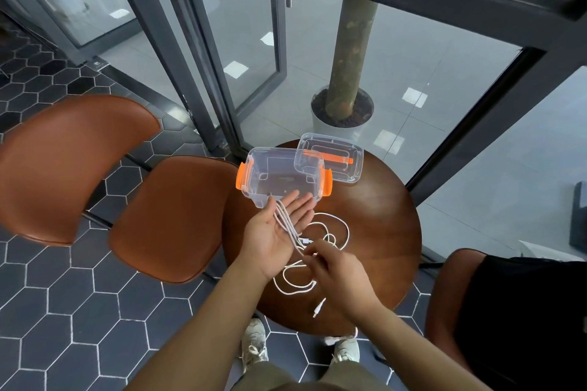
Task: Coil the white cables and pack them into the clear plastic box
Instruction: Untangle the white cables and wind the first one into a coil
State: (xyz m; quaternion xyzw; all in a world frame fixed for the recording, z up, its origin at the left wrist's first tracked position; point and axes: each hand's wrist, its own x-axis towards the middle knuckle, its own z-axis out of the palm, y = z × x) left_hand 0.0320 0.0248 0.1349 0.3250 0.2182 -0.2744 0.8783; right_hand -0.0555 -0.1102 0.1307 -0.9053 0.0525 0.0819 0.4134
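Note:
My left hand (279, 228) is held palm up above the round wooden table (381, 232), fingers straight, with several turns of a white cable (287, 227) lying across the palm. My right hand (333, 270) pinches the same cable just below the left palm. The rest of the white cable (336, 232) lies in loose loops on the table, and a plug end (318, 308) rests near my right wrist. The clear plastic box (279, 178) with orange latches stands open just beyond my left fingertips, with nothing inside.
The box's clear lid (333, 157) with an orange handle leans behind the box. A brown chair (165, 219) stands to the left of the table, another chair with a black garment (508, 311) to the right. A potted tree (343, 105) stands behind glass.

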